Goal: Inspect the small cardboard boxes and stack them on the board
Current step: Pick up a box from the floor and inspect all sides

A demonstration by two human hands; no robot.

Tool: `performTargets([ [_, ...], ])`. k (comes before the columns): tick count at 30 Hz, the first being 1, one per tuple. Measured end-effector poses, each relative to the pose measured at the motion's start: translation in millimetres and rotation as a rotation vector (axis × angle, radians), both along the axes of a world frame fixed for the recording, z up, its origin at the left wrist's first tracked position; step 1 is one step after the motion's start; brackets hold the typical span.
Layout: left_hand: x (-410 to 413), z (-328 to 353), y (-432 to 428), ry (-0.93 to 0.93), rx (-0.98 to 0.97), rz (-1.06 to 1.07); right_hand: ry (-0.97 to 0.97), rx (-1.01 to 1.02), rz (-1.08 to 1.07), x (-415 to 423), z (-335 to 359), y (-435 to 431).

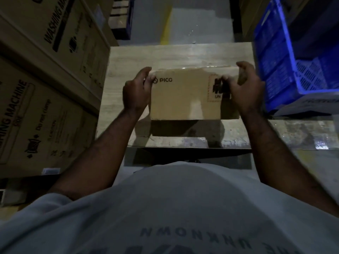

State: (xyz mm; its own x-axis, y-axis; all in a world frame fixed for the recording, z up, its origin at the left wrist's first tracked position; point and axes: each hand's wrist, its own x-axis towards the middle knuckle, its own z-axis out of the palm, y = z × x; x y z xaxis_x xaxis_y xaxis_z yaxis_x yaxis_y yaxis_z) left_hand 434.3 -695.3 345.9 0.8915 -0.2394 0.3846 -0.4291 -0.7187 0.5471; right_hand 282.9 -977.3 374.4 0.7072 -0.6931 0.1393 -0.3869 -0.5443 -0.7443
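Both hands are holding one small cardboard box (183, 99) in the middle of the frame. My left hand (136, 92) is gripping its left end and my right hand (243, 90) is pinching its right end, thumb on the printed face that is looking up at me. The box is hanging just above the wooden board (165, 55), to judge by the dark shadow under its near edge; I cannot tell whether any part is touching the wood. I am taking this as the inspecting step, since the box is not yet set down. Next I am thinking of lowering it flat onto the board, square to its edges, keeping clear of the blue crate (293, 61) at the upper right and the big cartons (45, 74) along the left.
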Motion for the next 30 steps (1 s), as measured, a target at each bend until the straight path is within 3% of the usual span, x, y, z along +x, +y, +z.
performTargets([
  [7,31,22,-19,0.121,0.112,0.014,0.004,0.067,0.015,27,2,-12],
  [11,35,22,-39,0.360,0.048,-0.030,0.115,0.075,0.172,44,2,-29],
  [15,43,6,-43,0.512,0.022,-0.077,0.180,0.219,0.244,55,-4,-41],
  [21,57,3,-45,0.578,-0.004,-0.077,0.167,0.353,0.208,74,-6,-47],
  [30,74,-3,-55,0.612,-0.009,-0.037,0.188,0.375,0.212,94,-12,-57],
])
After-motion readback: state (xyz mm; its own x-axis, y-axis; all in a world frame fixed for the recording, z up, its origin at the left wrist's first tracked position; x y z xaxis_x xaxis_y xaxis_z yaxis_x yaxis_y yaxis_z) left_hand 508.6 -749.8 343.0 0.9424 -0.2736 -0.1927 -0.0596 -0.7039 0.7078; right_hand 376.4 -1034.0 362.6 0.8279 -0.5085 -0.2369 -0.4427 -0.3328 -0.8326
